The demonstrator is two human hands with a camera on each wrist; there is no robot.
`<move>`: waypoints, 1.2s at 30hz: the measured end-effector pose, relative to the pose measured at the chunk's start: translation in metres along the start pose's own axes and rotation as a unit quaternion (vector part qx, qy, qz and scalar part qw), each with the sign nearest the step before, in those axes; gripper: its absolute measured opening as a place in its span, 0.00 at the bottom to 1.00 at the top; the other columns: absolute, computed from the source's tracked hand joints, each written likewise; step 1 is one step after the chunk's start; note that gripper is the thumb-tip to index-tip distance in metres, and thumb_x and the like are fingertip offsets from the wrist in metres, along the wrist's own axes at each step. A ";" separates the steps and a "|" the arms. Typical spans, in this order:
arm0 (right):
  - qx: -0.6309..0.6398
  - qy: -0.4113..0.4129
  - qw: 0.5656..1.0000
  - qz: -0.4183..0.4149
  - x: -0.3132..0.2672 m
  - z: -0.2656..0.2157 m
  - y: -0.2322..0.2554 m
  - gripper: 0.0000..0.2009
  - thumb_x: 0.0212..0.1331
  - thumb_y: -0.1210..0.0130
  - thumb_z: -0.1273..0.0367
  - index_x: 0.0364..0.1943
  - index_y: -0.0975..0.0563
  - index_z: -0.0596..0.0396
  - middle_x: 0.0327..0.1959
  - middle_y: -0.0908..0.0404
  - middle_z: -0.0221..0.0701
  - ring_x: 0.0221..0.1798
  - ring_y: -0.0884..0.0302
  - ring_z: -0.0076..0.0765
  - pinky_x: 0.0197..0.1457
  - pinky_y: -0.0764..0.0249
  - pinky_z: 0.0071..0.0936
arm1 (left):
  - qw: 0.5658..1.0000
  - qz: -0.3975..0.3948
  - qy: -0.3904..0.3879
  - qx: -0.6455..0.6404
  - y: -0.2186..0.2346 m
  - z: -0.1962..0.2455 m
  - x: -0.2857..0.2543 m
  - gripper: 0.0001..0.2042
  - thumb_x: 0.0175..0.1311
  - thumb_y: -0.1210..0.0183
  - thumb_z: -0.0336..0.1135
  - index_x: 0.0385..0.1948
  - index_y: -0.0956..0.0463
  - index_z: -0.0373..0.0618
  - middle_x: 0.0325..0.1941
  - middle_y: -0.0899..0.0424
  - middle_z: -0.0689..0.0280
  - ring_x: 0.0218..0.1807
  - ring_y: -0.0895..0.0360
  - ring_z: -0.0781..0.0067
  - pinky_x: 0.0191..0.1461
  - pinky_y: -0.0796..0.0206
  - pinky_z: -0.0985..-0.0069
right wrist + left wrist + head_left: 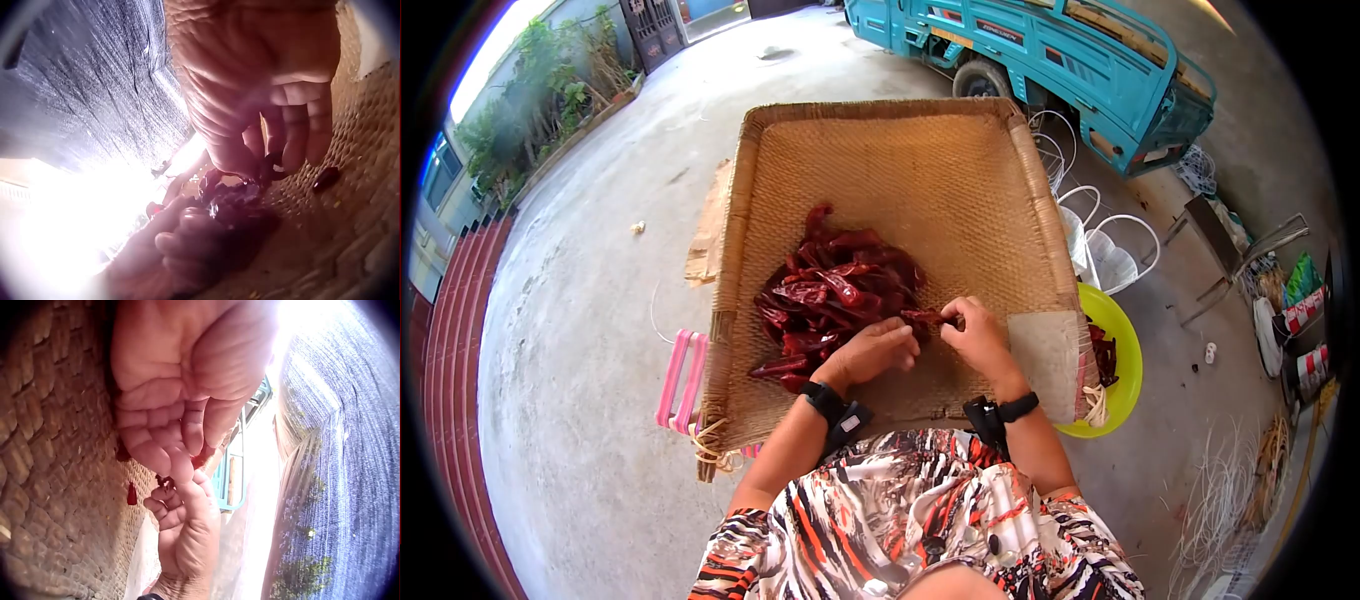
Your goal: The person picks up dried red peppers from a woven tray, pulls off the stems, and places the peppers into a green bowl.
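Observation:
A heap of glossy dark-red dried peppers [840, 285] lies left of centre on a woven tray [960, 170]. In the head view my right hand [980, 342] pinches a red pepper [920, 317] by its right end, between thumb and fingertips. My left hand [872, 352] is just left of it at the heap's lower edge, fingers loosely bent. In the left wrist view the fingertips of my left hand [181, 381] come close to my right hand [190, 537]; whether they touch the pepper is unclear. A small red piece [326, 179] lies apart on the weave.
A yellow-green basin [1125, 370] with red peppers stands below the tray's right side. Beyond are white buckets [1112, 262], a teal cargo tricycle [1090, 75] and a metal-framed chair [1235, 245]. A pink-and-white striped object [683, 380] shows at the tray's left.

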State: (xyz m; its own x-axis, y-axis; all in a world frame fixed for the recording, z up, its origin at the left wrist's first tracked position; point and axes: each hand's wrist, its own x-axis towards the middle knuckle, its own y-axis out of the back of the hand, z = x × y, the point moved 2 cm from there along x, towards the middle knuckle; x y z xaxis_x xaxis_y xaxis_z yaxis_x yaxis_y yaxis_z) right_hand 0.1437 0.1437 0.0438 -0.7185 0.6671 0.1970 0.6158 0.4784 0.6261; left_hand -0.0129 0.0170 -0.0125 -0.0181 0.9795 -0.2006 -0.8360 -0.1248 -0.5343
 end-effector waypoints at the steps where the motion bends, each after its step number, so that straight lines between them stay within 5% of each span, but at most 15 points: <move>1: 0.008 0.008 1.000 0.000 -0.003 -0.001 0.002 0.08 0.48 0.41 0.72 0.34 0.22 0.56 0.36 0.23 0.38 0.40 0.22 0.43 0.43 0.26 0.36 | 1.000 -0.007 -0.004 0.006 0.002 0.000 0.001 0.10 0.73 0.49 0.41 0.40 0.29 0.43 0.37 0.20 0.62 0.34 0.22 0.73 0.43 0.28 0.75; 9: 0.015 0.064 0.998 -0.015 -0.017 -0.012 -0.003 0.08 0.49 0.42 0.74 0.34 0.22 0.57 0.38 0.23 0.39 0.41 0.23 0.43 0.45 0.26 0.33 | 0.999 -0.027 -0.025 0.016 -0.003 0.004 -0.002 0.11 0.72 0.47 0.41 0.43 0.28 0.43 0.38 0.21 0.65 0.37 0.23 0.77 0.43 0.29 0.77; 12: 0.076 0.098 0.991 -0.053 -0.017 -0.009 -0.011 0.08 0.49 0.40 0.75 0.35 0.22 0.57 0.36 0.25 0.33 0.37 0.25 0.29 0.41 0.27 0.24 | 0.999 -0.038 -0.022 0.027 0.001 0.001 0.001 0.11 0.72 0.47 0.41 0.43 0.28 0.43 0.38 0.20 0.66 0.37 0.23 0.78 0.43 0.29 0.78; 15: 0.153 0.076 0.980 -0.098 -0.017 -0.001 -0.019 0.07 0.52 0.40 0.76 0.35 0.23 0.57 0.37 0.26 0.28 0.38 0.26 0.22 0.42 0.28 0.21 | 0.998 -0.048 -0.019 0.019 0.002 0.000 0.002 0.11 0.72 0.47 0.40 0.44 0.28 0.43 0.39 0.20 0.66 0.37 0.24 0.79 0.43 0.29 0.79; 18: 0.268 0.000 0.954 -0.130 -0.021 -0.001 -0.018 0.07 0.49 0.40 0.76 0.34 0.23 0.59 0.36 0.25 0.32 0.40 0.25 0.29 0.45 0.27 0.27 | 0.999 -0.042 -0.014 0.019 0.000 0.001 0.002 0.10 0.71 0.47 0.39 0.45 0.28 0.43 0.39 0.20 0.66 0.38 0.24 0.79 0.43 0.29 0.79; 23: 0.165 -0.005 0.986 -0.007 -0.023 -0.003 0.021 0.06 0.52 0.41 0.76 0.34 0.24 0.59 0.33 0.26 0.27 0.36 0.27 0.21 0.40 0.29 0.22 | 0.999 -0.035 -0.005 0.021 0.004 -0.001 0.003 0.10 0.72 0.47 0.36 0.47 0.28 0.42 0.37 0.20 0.66 0.36 0.22 0.78 0.44 0.27 0.78; 29: 0.183 -0.078 0.952 0.234 -0.035 0.053 0.107 0.06 0.55 0.42 0.75 0.36 0.24 0.58 0.30 0.26 0.23 0.33 0.29 0.20 0.40 0.29 0.22 | 0.999 -0.051 -0.003 -0.009 0.006 -0.003 0.005 0.10 0.71 0.47 0.35 0.47 0.29 0.42 0.36 0.19 0.66 0.36 0.21 0.77 0.44 0.26 0.78; 33: -0.125 -0.087 0.898 0.413 -0.060 0.071 0.156 0.08 0.56 0.42 0.71 0.38 0.24 0.60 0.40 0.23 0.35 0.37 0.25 0.32 0.44 0.27 0.27 | 0.999 -0.049 -0.007 0.005 0.005 -0.002 0.005 0.09 0.71 0.47 0.35 0.47 0.29 0.42 0.36 0.19 0.66 0.36 0.21 0.76 0.44 0.26 0.77; 34: -0.136 -0.124 0.895 0.406 -0.064 0.083 0.163 0.11 0.55 0.42 0.70 0.40 0.25 0.60 0.46 0.25 0.41 0.45 0.25 0.42 0.50 0.27 0.34 | 0.999 -0.050 -0.008 0.004 0.005 -0.001 0.005 0.09 0.71 0.47 0.35 0.47 0.29 0.42 0.37 0.19 0.66 0.37 0.20 0.76 0.45 0.26 0.77; 36: -0.233 -0.175 0.881 0.373 -0.068 0.099 0.164 0.12 0.54 0.42 0.70 0.42 0.25 0.60 0.47 0.25 0.42 0.49 0.26 0.47 0.53 0.29 0.38 | 0.999 -0.053 -0.008 0.001 0.005 -0.002 0.004 0.09 0.71 0.47 0.35 0.47 0.29 0.42 0.37 0.19 0.66 0.37 0.20 0.76 0.45 0.27 0.77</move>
State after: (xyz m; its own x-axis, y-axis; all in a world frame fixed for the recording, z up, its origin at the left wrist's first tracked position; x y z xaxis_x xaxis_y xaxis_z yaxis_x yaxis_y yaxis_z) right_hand 0.3260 0.2333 0.0580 0.0231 0.8706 0.4914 0.6167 -0.3993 0.6784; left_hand -0.0161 0.0203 -0.0179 0.0615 0.9895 -0.1307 -0.8344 -0.0209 -0.5507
